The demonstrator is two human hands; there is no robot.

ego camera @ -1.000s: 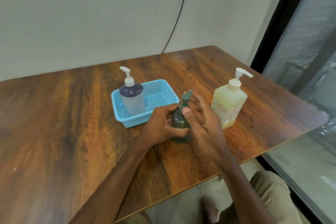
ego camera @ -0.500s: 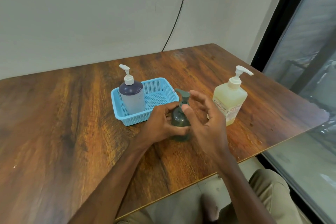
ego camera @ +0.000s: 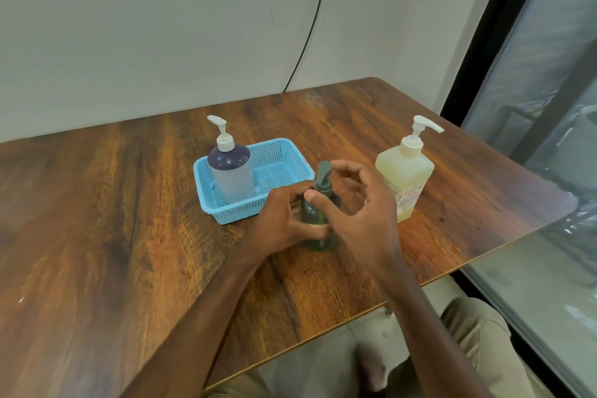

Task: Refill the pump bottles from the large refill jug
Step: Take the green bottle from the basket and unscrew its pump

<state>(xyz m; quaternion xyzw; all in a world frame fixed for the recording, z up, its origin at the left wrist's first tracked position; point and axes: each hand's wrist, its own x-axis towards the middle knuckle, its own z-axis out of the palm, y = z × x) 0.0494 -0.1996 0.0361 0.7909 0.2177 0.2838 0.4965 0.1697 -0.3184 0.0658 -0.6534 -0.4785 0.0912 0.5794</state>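
Observation:
A small dark green pump bottle [ego camera: 315,216] stands upright on the wooden table [ego camera: 97,236] near its front edge. My left hand [ego camera: 281,220] wraps around its body from the left. My right hand [ego camera: 358,203] curls around the green pump head [ego camera: 323,176], thumb on the collar, fingers behind the nozzle. A large pale yellow pump jug [ego camera: 403,178] with a white pump stands just right of my right hand. A grey bottle with a dark top and white pump [ego camera: 231,171] stands in the left end of a blue basket [ego camera: 284,152].
The blue basket sits just behind my hands, its right half holding nothing. The table's right edge runs close to a glass window [ego camera: 549,107]. A black cable [ego camera: 310,26] hangs down the wall behind the table.
The green pump's nozzle has turned under my right hand's fingers, from pointing right to pointing back and left. My left hand has kept its grip on the bottle's body.

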